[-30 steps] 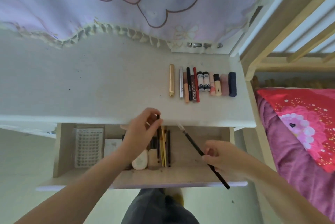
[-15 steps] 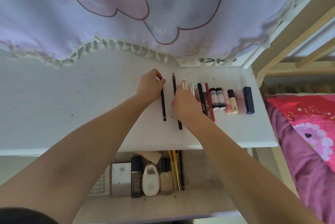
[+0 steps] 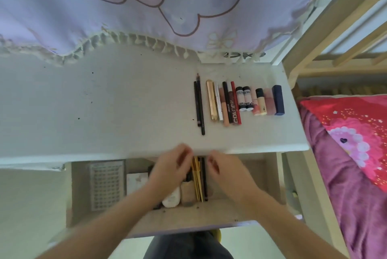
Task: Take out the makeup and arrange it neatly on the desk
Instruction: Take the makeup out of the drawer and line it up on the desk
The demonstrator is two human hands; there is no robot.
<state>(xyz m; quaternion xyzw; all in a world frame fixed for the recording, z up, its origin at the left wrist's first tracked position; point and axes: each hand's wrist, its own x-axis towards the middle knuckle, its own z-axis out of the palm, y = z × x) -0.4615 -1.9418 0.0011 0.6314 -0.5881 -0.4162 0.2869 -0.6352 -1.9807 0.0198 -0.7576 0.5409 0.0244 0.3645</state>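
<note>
Both hands are down in the open drawer (image 3: 83,196) right under the front edge of the table (image 3: 104,112), around 6 o'clock in the head view. The left hand (image 3: 170,166) has its fingers curled toward a bunch of gold and dark pencils (image 3: 199,179) lying lengthwise in the drawer, and the right hand (image 3: 224,171) sits just on the other side of that bunch, fingers bent in toward it. There's motion blur on both, so honestly I can't tell if either one is actually pinching a pencil or just touching them.

Also in the drawer: a white bottle (image 3: 172,199) and a beige bottle (image 3: 187,194) just left of the pencils, partly under the left hand, then a small white box (image 3: 136,181), and a printed sheet with a grid of dots (image 3: 106,185) over at the 9 o'clock end.

Up on the table, toward 1 o'clock, the makeup is lined up side by side. Two dark pencils (image 3: 199,103) touching each other, then a small gap, then a gold tube (image 3: 211,99), a white stick, a peach one, a black one, a red tube (image 3: 235,101), two little white bottles with black caps (image 3: 244,98), a cream bottle (image 3: 260,101), a pink one, and a navy blue stick (image 3: 278,99) at the far right end.

A lilac curtain (image 3: 188,7) hangs over the back of the table, and a bed with a pink blanket (image 3: 345,164) is at 3 o'clock.
</note>
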